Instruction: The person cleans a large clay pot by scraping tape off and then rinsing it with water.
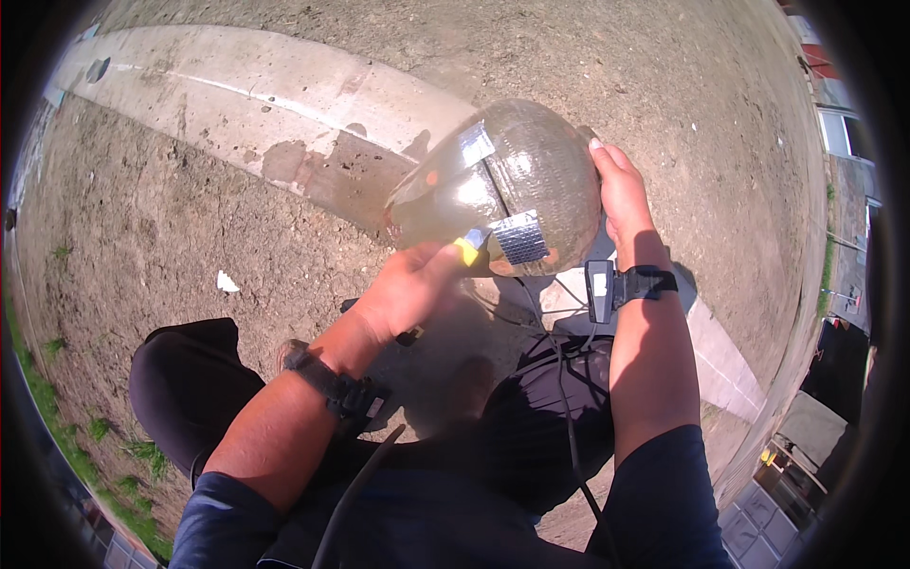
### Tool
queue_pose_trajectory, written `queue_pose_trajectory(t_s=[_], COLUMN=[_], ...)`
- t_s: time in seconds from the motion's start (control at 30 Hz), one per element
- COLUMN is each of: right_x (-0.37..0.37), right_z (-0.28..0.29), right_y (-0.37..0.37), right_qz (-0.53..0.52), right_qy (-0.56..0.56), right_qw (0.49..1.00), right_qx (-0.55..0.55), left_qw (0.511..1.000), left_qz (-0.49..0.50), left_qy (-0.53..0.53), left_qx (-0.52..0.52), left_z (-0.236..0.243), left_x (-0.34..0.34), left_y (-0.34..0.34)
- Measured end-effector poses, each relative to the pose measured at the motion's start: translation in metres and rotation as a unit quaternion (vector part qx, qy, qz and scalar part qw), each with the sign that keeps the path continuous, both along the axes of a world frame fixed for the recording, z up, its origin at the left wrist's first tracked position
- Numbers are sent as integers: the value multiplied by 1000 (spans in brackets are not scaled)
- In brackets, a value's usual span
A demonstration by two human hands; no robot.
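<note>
A big rounded clear vessel, like a glass jug lying on its side, is in front of me. Two silvery patches stick to it, an upper foil patch and a lower foil patch, with a thin dark line running between them. My left hand pinches a small yellow tool with a pale, blade-like tip close to the lower patch; its exact kind is unclear. My right hand steadies the vessel's right side, thumb and fingers against the wall. The vessel's underside is hidden.
A pale concrete strip with wet stains crosses the bare dirt. Dark cables hang in front of my knees. A white scrap lies at left. Crates and wooden items stand at the far right edge.
</note>
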State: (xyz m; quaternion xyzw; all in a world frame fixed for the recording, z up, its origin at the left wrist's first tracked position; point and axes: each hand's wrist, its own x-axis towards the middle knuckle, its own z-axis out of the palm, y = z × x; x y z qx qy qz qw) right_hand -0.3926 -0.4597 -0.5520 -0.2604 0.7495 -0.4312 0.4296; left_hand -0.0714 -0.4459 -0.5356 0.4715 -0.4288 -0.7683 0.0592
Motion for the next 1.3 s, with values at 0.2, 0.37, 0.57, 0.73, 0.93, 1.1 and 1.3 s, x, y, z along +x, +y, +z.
queue_pose_trajectory(t_s=[0.2,0.37,0.57,0.73,0.93,1.1,1.3], right_x=[0,-4,-2,-6,2,1,0], right_z=[-1,-3,-2,-5,1,2,-1], right_y=[-1,0,-1,-1,-1,-2,-2], right_qz=[3,3,4,3,-4,0,-10], right_qy=[-7,2,2,-9,-11,-9,-9], right_qw=[1000,1000,1000,1000,1000,1000,1000], right_qx=[-7,-6,-5,-8,-1,2,-6], left_qw=[1000,1000,998,997,994,965,898], left_qz=[3,-16,-25,-39,-32,32,-28], left_qy=[2,-13,-11,-22,-29,-54,-157], left_qx=[-8,-19,-61,-62,-97,-256,-410], left_z=[-2,2,3,1,4,8,22], left_x=[1,-2,-1,-1,2,0,-33], left_y=[-1,-4,-7,-9,-12,-19,-20])
